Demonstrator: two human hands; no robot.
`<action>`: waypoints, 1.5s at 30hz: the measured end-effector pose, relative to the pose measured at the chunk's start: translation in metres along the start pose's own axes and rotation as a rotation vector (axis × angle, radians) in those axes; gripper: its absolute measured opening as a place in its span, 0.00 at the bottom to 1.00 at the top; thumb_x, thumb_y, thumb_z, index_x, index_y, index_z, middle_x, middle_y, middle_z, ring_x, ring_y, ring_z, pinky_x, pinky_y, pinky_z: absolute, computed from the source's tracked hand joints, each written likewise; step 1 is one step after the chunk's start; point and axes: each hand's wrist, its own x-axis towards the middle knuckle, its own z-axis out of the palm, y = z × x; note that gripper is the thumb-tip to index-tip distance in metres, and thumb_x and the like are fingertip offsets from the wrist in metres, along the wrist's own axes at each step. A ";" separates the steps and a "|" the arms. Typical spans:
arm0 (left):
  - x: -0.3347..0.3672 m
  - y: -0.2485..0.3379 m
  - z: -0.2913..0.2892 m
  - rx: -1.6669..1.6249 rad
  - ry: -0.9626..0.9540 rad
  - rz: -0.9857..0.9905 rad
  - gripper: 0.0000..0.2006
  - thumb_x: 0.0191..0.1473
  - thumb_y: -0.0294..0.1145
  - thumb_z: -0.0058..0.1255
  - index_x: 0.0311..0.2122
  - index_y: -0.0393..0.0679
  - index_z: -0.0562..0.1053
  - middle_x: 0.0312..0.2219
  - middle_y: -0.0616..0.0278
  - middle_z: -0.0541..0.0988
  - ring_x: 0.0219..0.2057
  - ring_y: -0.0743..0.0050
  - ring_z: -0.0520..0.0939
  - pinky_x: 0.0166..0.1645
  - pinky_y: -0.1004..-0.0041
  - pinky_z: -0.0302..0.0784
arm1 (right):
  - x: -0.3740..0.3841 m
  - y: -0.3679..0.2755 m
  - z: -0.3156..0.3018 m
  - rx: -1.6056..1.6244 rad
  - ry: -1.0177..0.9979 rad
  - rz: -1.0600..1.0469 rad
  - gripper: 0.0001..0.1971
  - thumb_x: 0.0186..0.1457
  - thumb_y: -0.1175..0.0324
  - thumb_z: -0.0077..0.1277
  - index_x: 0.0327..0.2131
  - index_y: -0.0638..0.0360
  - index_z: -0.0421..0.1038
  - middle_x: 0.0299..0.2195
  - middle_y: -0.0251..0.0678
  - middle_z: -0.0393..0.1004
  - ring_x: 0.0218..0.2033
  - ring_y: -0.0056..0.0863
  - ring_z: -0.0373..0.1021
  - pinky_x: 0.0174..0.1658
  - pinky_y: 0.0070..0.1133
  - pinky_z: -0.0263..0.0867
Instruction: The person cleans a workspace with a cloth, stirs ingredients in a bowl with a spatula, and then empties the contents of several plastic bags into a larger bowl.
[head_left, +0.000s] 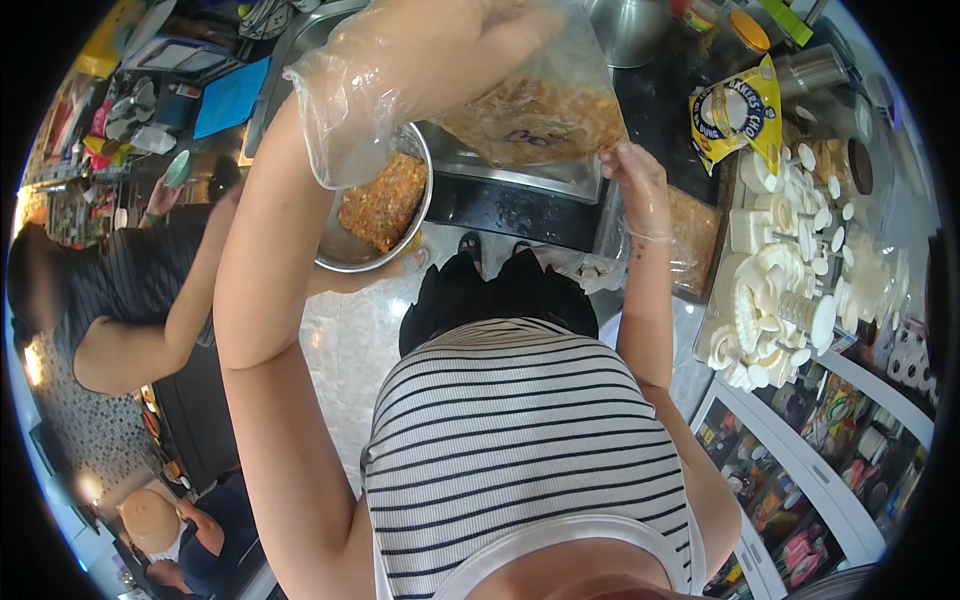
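A clear plastic bag [612, 75] with an orange-brown minced mixture [540, 115] spread in its lower part is in front of me, dark marks written on it. My right hand [640, 185] pinches the bag's lower right corner between thumb and fingers. My left hand [440, 55], in a loose clear plastic glove [345, 110], reaches over the bag's upper left; its fingers are blurred near the top edge. Below that forearm, a steel bowl [428, 190] holds a mound of similar chunky mixture [382, 205], partly hidden by the glove and arm.
A flat filled plastic bag [693, 240] lies right of my right wrist. Beyond it are a yellow packet [735, 115] and many white moulds and cutters [775, 290]. A metal sink edge [285, 55] and blue sheet [232, 97] are left. A co-worker [130, 290] stands close on the left.
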 end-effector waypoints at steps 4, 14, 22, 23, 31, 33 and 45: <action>-0.009 -0.003 -0.012 -0.051 -0.044 -0.258 0.12 0.53 0.32 0.43 0.37 0.37 0.74 0.32 0.49 0.78 0.35 0.59 0.79 0.42 0.71 0.71 | 0.005 -0.010 0.021 -0.059 -0.011 -0.061 0.07 0.55 0.68 0.47 0.29 0.62 0.70 0.24 0.29 0.68 0.26 0.18 0.62 0.34 0.18 0.59; -0.189 -0.167 -0.002 -0.248 0.376 -0.815 0.14 0.56 0.42 0.45 0.31 0.41 0.74 0.22 0.74 0.69 0.24 0.87 0.64 0.29 0.84 0.60 | 0.035 -0.104 0.143 -0.802 -0.403 -0.575 0.06 0.47 0.72 0.48 0.28 0.66 0.68 0.22 0.33 0.66 0.26 0.17 0.62 0.32 0.17 0.61; -0.222 -0.238 0.031 -0.460 0.251 -0.859 0.15 0.52 0.36 0.40 0.33 0.35 0.72 0.27 0.60 0.74 0.31 0.71 0.72 0.39 0.73 0.66 | 0.067 -0.100 0.234 -0.869 -0.698 -0.502 0.06 0.51 0.70 0.47 0.26 0.64 0.67 0.22 0.27 0.64 0.27 0.14 0.60 0.32 0.15 0.58; -0.220 -0.239 0.031 -0.451 0.248 -0.822 0.15 0.52 0.37 0.39 0.33 0.34 0.72 0.27 0.57 0.75 0.31 0.68 0.72 0.39 0.71 0.66 | 0.070 -0.100 0.237 -0.826 -0.685 -0.513 0.07 0.50 0.69 0.47 0.27 0.64 0.68 0.21 0.28 0.66 0.26 0.15 0.61 0.31 0.16 0.59; -0.234 -0.253 0.002 0.015 0.055 -0.478 0.18 0.54 0.41 0.32 0.29 0.38 0.70 0.24 0.55 0.73 0.29 0.59 0.73 0.38 0.66 0.67 | 0.067 -0.114 0.281 -0.904 -0.684 -0.410 0.07 0.53 0.68 0.46 0.26 0.61 0.66 0.22 0.22 0.61 0.26 0.12 0.56 0.30 0.13 0.55; -0.244 -0.248 -0.001 0.159 -0.007 -0.729 0.17 0.54 0.41 0.33 0.31 0.39 0.71 0.28 0.52 0.74 0.33 0.55 0.74 0.41 0.64 0.68 | 0.071 -0.103 0.285 -1.012 -0.850 -0.582 0.09 0.52 0.66 0.46 0.24 0.61 0.63 0.21 0.22 0.58 0.25 0.12 0.54 0.29 0.14 0.54; -0.170 -0.159 -0.044 0.284 0.206 -0.252 0.11 0.50 0.34 0.48 0.36 0.39 0.74 0.33 0.53 0.74 0.37 0.56 0.75 0.43 0.66 0.70 | 0.066 -0.059 0.304 -1.008 -1.126 -0.387 0.15 0.48 0.59 0.50 0.25 0.64 0.65 0.21 0.33 0.63 0.25 0.21 0.62 0.32 0.22 0.61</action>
